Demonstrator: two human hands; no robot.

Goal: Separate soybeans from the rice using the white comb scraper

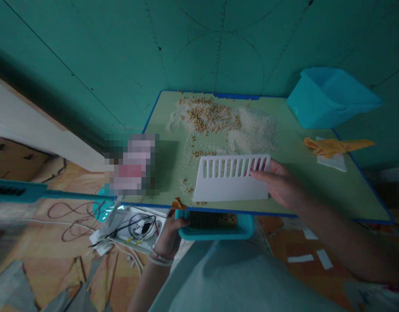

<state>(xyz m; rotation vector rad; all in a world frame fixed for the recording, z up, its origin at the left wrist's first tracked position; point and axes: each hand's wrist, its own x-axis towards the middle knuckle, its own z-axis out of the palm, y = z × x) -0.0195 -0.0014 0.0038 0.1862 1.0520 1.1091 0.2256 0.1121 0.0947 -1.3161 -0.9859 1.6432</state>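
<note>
My right hand [282, 184] is closed on the right end of a white plastic plate [231, 190] with a row of slots. The plate is tilted over the table's near edge. My left hand [169, 236] grips the left end of a teal tray [215, 235], just below that edge. Dark grains and some yellowish beans [231, 219] lie inside the tray. On the green table [326, 190], round yellow beans [202, 117] are heaped at the back, partly mixed with pale, rice-like grains [256, 130]. Some loose grains lie scattered near the plate's left side.
A light blue bin [329, 102] stands at the back right corner, with an orange cloth [329, 147] before it. A pixelated box-shaped thing [134, 167] is at the left edge. Cables [141, 227] lie below on the left; a green wall [199, 47] borders the back.
</note>
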